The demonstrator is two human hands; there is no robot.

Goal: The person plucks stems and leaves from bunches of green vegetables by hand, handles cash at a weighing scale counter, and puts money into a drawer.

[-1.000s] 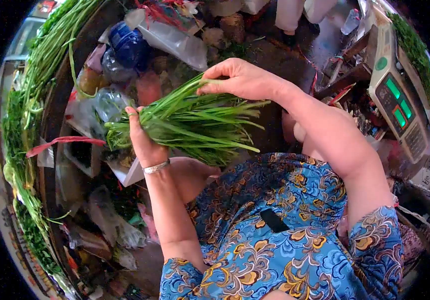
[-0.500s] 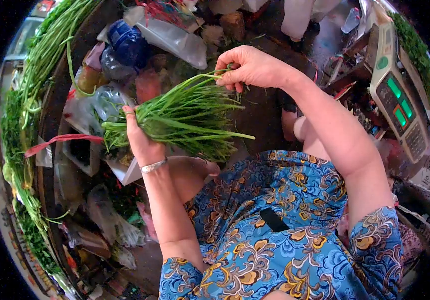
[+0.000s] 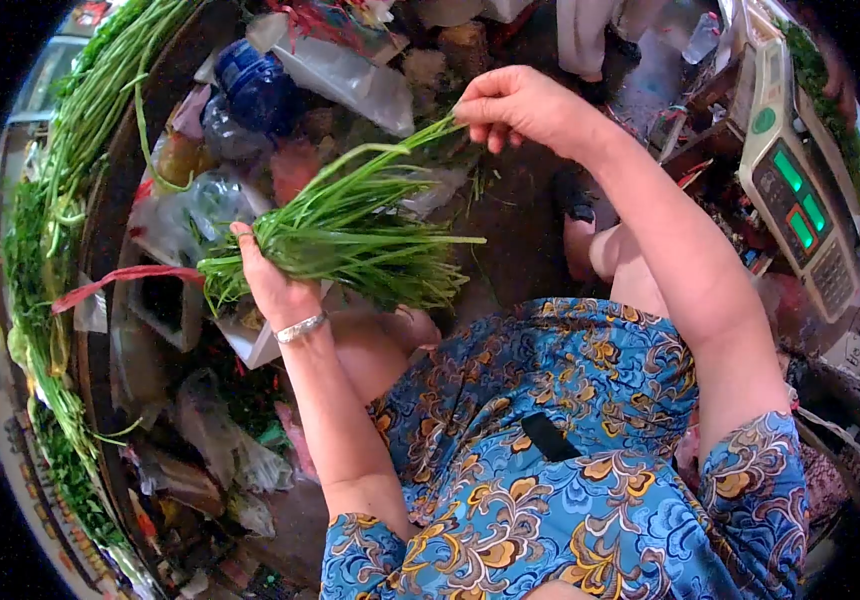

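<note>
A bunch of long-stemmed greens (image 3: pixel 350 235) lies across my left hand (image 3: pixel 275 285), whose fingers are wrapped round it near its left end. The cut-looking stem ends fan out loosely to the right. Up and to the right, my right hand (image 3: pixel 515 105) pinches a few stem tips from the top of the bunch, pulling them into a raised, slanting strand. The greens' exact kind is unclear. A red strip (image 3: pixel 130 280) trails left from near the bunch; I cannot tell whether it touches.
A digital scale (image 3: pixel 795 200) with lit green figures stands at right. Along the left edge runs a ledge heaped with green vegetables (image 3: pixel 70 200). Plastic bags (image 3: pixel 200 215), a blue plastic container (image 3: pixel 255 85) and a white box (image 3: pixel 345 85) crowd the floor. Another person's legs (image 3: pixel 585 40) show at the top.
My right hand has moved up and slightly right, drawing stem tips away from the fan. My left hand has shifted slightly left with the bunch. The other person's legs have shifted slightly.
</note>
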